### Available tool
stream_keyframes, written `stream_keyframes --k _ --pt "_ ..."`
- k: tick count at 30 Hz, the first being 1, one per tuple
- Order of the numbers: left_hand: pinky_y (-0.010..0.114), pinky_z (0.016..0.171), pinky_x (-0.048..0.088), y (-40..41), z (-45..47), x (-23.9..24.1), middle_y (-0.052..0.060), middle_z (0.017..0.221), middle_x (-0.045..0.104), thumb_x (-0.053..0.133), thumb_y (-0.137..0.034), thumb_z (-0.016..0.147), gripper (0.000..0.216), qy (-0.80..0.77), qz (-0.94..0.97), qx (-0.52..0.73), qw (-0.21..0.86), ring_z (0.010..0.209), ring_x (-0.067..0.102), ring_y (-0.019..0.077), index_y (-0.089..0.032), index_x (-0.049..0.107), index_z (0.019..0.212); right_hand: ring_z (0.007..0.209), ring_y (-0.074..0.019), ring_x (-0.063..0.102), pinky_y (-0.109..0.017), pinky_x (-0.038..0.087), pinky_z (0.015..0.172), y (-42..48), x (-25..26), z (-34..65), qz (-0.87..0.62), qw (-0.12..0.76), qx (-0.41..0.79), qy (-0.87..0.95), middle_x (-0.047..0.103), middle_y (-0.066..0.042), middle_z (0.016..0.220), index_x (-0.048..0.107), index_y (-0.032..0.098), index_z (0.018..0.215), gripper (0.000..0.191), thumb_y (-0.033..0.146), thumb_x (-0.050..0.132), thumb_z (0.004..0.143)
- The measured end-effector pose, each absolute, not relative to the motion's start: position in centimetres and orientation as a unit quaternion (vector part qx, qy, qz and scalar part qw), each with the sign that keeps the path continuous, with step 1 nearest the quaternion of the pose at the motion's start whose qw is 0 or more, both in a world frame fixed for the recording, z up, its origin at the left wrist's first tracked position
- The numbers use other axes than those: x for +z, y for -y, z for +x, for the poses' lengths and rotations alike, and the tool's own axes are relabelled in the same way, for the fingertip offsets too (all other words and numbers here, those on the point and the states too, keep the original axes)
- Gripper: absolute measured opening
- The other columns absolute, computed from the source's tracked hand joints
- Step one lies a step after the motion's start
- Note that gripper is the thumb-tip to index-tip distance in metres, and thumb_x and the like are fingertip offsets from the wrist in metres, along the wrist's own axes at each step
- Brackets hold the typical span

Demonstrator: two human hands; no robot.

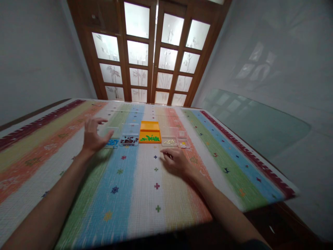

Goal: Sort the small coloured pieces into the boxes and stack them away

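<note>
My left hand [95,136] is raised at the left end of a row of small boxes, fingers apart and nothing seen in them. Its thumb overlaps the clear box of blue pieces [112,143]; whether it touches the lid, I cannot tell. Just in front of the clear box of pale pieces [169,142], my right hand [176,161] is low over the cloth with fingers curled and tips together. Anything between those tips is too small to make out. Between the hands are a clear box of dark red pieces [129,140] and an orange box [150,127] holding green pieces [150,138].
At the row's right end sits a smaller clear box [183,143] with a few yellow and pale bits. All lids stand open, tilted back. A striped tablecloth [145,194] covers the table. Behind are wooden glazed doors [153,52]; a glass panel [255,121] leans at right.
</note>
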State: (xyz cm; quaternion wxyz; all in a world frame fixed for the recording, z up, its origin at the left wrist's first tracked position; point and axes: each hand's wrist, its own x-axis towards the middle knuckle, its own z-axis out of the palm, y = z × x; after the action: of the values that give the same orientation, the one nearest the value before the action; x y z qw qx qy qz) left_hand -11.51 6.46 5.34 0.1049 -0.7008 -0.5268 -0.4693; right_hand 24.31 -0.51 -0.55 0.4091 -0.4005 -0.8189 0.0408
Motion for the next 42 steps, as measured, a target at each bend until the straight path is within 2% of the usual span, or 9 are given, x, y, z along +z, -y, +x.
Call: stream_keyframes --k 4,8,12,16,22,26,31,38,42 --pt "0.044 0.098 0.048 -7.4 -14.6 4.6 0.013 0.128 0.062 0.071 -0.028 0.071 0.055 0.611 -0.612 -0.494 -0.091 0.115 0.057 0.0279 -0.014 0.056 0.122 0.059 -0.0139 0.066 -0.025 0.048 0.059 0.8 -0.5 24.0 -0.396 0.405 0.034 0.823 0.077 -0.006 0.075 0.078 0.018 0.093 0.02 0.012 0.064 0.081" --pt "0.039 0.096 0.05 -7.8 -15.3 3.5 0.012 0.124 0.067 0.07 -0.022 0.072 0.048 0.617 -0.536 -0.514 -0.258 0.106 0.064 0.0229 -0.012 0.062 0.118 0.061 -0.0143 0.067 -0.025 0.049 0.06 1.0 -0.5 23.9 -0.402 0.407 0.035 0.82 0.077 -0.006 0.076 0.078 0.018 0.093 0.018 0.015 0.063 0.082" --pt "0.034 0.083 0.054 -7.6 -14.8 3.0 0.006 0.097 0.075 0.072 -0.026 0.073 0.03 0.619 -0.519 -0.518 -0.28 0.086 0.067 0.0194 -0.012 0.069 0.1 0.061 -0.0146 0.067 -0.026 0.05 0.061 1.0 -0.3 23.8 -0.405 0.405 0.044 0.819 0.077 -0.006 0.076 0.078 0.018 0.092 0.018 0.015 0.063 0.083" --pt "0.028 0.073 0.053 -7.1 -14.4 3.3 -0.001 0.077 0.072 0.077 -0.027 0.07 0.023 0.618 -0.503 -0.526 -0.298 0.075 0.064 0.0152 -0.014 0.07 0.087 0.063 -0.0161 0.068 -0.028 0.051 0.062 1.0 0.0 23.9 -0.407 0.393 0.055 0.823 0.077 -0.007 0.077 0.079 0.018 0.092 0.018 0.017 0.063 0.083" --pt "0.026 0.063 0.054 -6.5 -14.5 4.4 -0.003 0.068 0.069 0.074 -0.022 0.076 0.013 0.612 -0.463 -0.558 -0.315 0.067 0.063 0.0128 -0.014 0.065 0.08 0.057 -0.0147 0.063 -0.028 0.049 0.06 0.8 0.0 24.1 -0.407 0.398 0.056 0.82 0.075 -0.005 0.072 0.079 0.019 0.088 0.018 0.017 0.062 0.081" --pt "0.028 0.067 0.057 -6.0 -14.8 6.2 -0.002 0.071 0.07 0.073 -0.019 0.077 0.012 0.612 -0.455 -0.565 -0.315 0.066 0.064 0.012 -0.012 0.065 0.084 0.054 -0.0124 0.056 -0.027 0.047 0.061 0.6 0.3 24.2 -0.398 0.394 0.089 0.824 0.069 -0.002 0.066 0.077 0.019 0.092 0.02 0.016 0.06 0.081" --pt "0.036 0.079 0.06 -5.0 -13.1 8.6 0.0 0.079 0.071 0.076 -0.024 0.076 0.019 0.562 -0.491 -0.596 -0.295 0.073 0.066 0.0134 -0.011 0.066 0.087 0.053 -0.0085 0.05 -0.026 0.045 0.054 0.7 1.2 23.8 -0.398 0.389 0.222 0.8 0.067 -0.002 0.09 0.066 0.018 0.12 0.039 0.028 0.069 0.082" --pt "0.037 0.072 0.063 -3.4 -7.4 9.0 0.005 0.08 0.072 0.081 -0.047 0.07 0.038 0.461 -0.605 -0.57 -0.309 0.075 0.069 0.0193 -0.013 0.068 0.084 0.057 -0.0033 0.06 -0.02 0.05 0.047 1.6 1.5 22.0 -0.372 0.406 0.453 0.701 0.051 -0.01 0.137 0.045 0.03 0.138 0.077 0.037 0.084 0.072" --pt "0.035 0.072 0.063 -2.2 -4.0 7.5 0.006 0.082 0.074 0.077 -0.051 0.075 0.035 0.434 -0.663 -0.516 -0.325 0.076 0.071 0.0204 -0.018 0.07 0.084 0.082 -0.0118 0.067 -0.022 0.057 0.053 1.8 1.3 21.8 -0.345 0.422 0.465 0.698 0.042 -0.011 0.148 0.033 0.037 0.146 0.099 0.036 0.089 0.065"
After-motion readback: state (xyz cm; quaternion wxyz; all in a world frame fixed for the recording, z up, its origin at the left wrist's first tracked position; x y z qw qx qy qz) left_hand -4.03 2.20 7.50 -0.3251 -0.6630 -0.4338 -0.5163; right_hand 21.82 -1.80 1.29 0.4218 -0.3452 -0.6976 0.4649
